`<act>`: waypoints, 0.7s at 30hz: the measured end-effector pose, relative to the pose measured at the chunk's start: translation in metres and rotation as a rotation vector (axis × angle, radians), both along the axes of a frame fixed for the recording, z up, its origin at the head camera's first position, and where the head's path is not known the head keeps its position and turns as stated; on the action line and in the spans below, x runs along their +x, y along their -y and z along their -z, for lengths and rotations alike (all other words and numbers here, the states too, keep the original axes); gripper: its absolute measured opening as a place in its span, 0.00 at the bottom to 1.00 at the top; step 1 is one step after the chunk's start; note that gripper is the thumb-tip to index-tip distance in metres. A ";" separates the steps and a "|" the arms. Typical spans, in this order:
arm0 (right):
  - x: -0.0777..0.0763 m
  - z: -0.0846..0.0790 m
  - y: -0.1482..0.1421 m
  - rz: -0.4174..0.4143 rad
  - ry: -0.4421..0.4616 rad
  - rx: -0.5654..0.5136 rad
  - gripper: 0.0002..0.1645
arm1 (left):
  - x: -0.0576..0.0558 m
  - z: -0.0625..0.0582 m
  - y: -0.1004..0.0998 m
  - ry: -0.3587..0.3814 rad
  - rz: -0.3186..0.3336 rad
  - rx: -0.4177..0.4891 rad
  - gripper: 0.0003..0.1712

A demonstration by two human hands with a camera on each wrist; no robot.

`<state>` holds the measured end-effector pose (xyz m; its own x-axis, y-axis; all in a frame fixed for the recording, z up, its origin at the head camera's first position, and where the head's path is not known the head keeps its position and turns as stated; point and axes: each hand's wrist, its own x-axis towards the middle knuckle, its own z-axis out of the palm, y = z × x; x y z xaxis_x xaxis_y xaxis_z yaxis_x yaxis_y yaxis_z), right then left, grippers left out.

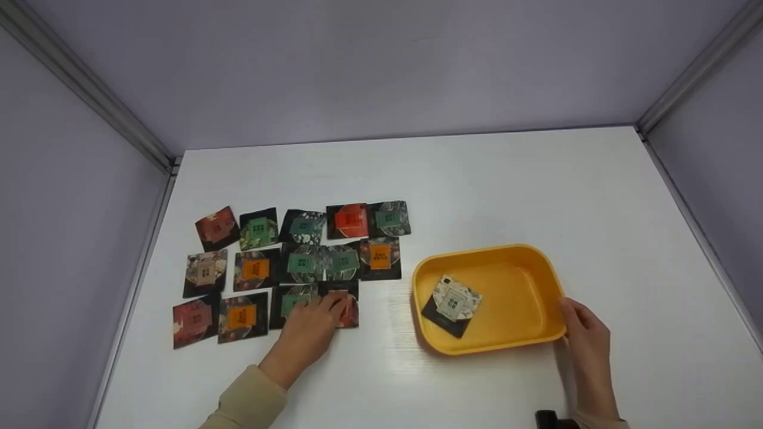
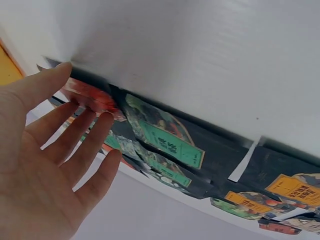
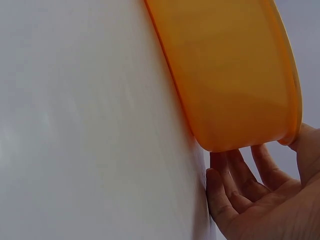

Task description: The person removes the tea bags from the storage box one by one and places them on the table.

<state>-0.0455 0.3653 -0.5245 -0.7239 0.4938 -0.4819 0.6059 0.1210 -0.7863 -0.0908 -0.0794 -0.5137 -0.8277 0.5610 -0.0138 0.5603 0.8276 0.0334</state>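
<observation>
My left hand reaches over the near row of flat square packets, at its right end. Its fingertips touch a black packet with a red label, partly hidden under the fingers. In the left wrist view the thumb lies at this packet's near edge, with the fingers spread and only slightly bent on its red picture. My right hand holds the right end of a yellow plastic tray, thumb at the rim and fingers against the outer wall. Inside the tray lies a packet with a pale label.
Several more packets lie in three rough rows on the white table, with green, orange and red labels, such as an orange-label packet and a green-label packet. Pale walls enclose the table at the back and sides.
</observation>
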 end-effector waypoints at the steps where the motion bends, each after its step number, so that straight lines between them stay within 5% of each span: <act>1: 0.000 0.000 0.000 -0.002 -0.001 0.002 0.50 | 0.000 -0.002 -0.001 -0.008 0.012 0.030 0.22; 8: 0.000 -0.002 0.001 0.007 -0.002 0.001 0.51 | -0.004 -0.032 -0.030 -0.020 0.121 0.199 0.12; 14: 0.002 -0.001 0.000 0.011 -0.034 -0.015 0.49 | -0.013 -0.060 -0.065 -0.046 0.261 0.186 0.12; 21: 0.002 -0.002 0.000 0.027 -0.036 -0.036 0.50 | -0.030 -0.076 -0.113 -0.026 0.463 0.118 0.13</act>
<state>-0.0438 0.3652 -0.5222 -0.7276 0.4962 -0.4737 0.5801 0.0764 -0.8110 -0.1209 0.0341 -0.4379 -0.4896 0.8674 0.0890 0.8711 0.4821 0.0931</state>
